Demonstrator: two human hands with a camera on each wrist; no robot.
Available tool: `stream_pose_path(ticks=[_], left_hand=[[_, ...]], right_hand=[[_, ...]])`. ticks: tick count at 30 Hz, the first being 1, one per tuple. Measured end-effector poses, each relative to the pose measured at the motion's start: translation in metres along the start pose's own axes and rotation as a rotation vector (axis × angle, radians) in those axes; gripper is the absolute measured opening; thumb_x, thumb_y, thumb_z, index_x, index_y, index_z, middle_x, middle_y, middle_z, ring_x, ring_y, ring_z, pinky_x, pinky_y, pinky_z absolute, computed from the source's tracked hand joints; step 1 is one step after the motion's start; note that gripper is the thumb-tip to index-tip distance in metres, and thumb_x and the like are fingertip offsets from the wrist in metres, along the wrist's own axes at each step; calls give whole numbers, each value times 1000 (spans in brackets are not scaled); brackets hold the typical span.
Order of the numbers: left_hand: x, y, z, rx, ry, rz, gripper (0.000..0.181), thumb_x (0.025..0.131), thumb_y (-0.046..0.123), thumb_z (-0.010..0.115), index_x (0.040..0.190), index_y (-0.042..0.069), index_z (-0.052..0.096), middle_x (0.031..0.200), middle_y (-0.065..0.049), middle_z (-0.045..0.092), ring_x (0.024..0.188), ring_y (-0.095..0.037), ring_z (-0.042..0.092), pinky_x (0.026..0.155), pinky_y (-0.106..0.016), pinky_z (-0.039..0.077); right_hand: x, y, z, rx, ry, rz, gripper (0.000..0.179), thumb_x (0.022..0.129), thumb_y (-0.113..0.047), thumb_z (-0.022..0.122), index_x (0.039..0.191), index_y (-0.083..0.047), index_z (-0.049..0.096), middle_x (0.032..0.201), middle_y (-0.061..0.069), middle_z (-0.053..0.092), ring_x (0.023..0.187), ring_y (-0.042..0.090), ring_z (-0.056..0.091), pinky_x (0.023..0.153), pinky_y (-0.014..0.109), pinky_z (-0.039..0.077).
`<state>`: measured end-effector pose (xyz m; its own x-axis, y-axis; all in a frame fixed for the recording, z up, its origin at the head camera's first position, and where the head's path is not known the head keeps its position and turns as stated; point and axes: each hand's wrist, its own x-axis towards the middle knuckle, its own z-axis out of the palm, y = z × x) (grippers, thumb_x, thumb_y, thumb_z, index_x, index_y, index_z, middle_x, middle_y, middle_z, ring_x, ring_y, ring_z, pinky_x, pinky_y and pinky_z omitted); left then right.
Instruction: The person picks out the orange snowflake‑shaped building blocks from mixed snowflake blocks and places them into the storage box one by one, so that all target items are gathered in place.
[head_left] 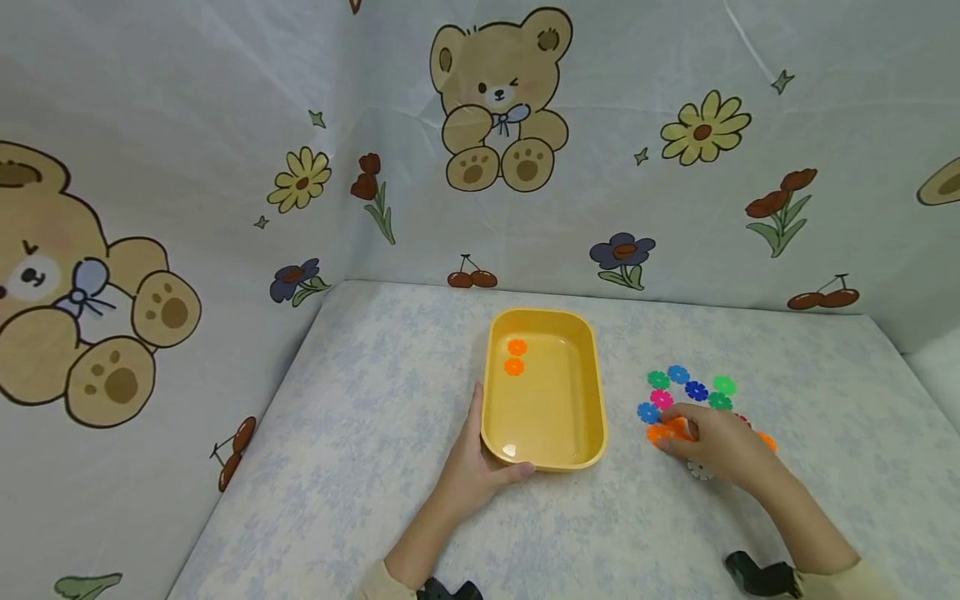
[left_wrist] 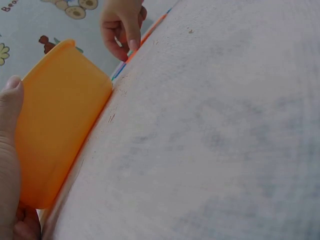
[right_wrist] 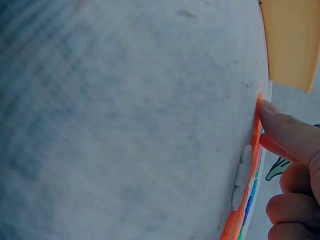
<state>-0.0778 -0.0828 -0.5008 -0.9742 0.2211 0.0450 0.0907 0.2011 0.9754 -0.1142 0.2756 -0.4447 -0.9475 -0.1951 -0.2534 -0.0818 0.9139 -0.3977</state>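
Yellow tray [head_left: 547,417] stands on the tabletop, left of the scattered discs. Its near left corner is partly covered by the left hand [head_left: 472,471], which grips it, thumb at the near rim, fingers along the outer side wall. Right hand [head_left: 716,442] covers part of the disc cluster: a red disc [head_left: 743,420] shows only as a sliver, a grey disc [head_left: 699,471] only in part. Thumb and index finger are bent and slightly apart, an orange disc [head_left: 656,435] between their tips; cannot tell whether the pinch is closed. Both wrist views show the discs nearly edge-on, overlapping into a thin strip; the right one cuts off the tray.

Surface: tabletop [head_left: 360,400] pale, mottled blue-grey. Behind and to the left, white sheeting [head_left: 405,50] printed with bears, flowers and cherries; the left bear is cut by the frame.

Other items: two orange discs [head_left: 515,367] lie inside the tray, toward its far left. Green, blue and pink discs [head_left: 662,399] lie just beyond the right fingertips. Black wrist devices [head_left: 761,575] sit by cream sleeves [head_left: 840,581] at the bottom edge.
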Motion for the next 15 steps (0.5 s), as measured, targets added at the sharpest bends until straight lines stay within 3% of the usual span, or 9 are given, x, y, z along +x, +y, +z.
stream_pose_path(ticks=[5, 12, 15], left_hand=[[0, 0, -1, -1, -7, 18, 126, 76, 38, 87, 157, 40, -10, 167, 13, 2, 154, -17, 11, 122, -57, 17], [0, 1, 0, 1, -11, 6, 126, 76, 39, 86, 160, 32, -8, 166, 15, 1, 154, -15, 10, 123, -55, 16], [0, 1, 0, 2, -10, 7, 127, 76, 40, 86, 160, 30, -8, 166, 15, 2, 154, -16, 11, 123, -55, 17]], right_hand=[[1, 1, 3, -10, 0, -11, 44, 84, -44, 77, 118, -16, 68, 73, 0, 50, 65, 15, 42, 49, 23, 31], [1, 0, 6, -20, -20, -13, 43, 79, -47, 80, 111, -21, 70, 83, -4, 60, 77, 17, 49, 64, 27, 44], [1, 0, 6, -17, -31, -12, 42, 78, -47, 82, 109, -22, 69, 83, -4, 59, 78, 17, 50, 65, 27, 46]])
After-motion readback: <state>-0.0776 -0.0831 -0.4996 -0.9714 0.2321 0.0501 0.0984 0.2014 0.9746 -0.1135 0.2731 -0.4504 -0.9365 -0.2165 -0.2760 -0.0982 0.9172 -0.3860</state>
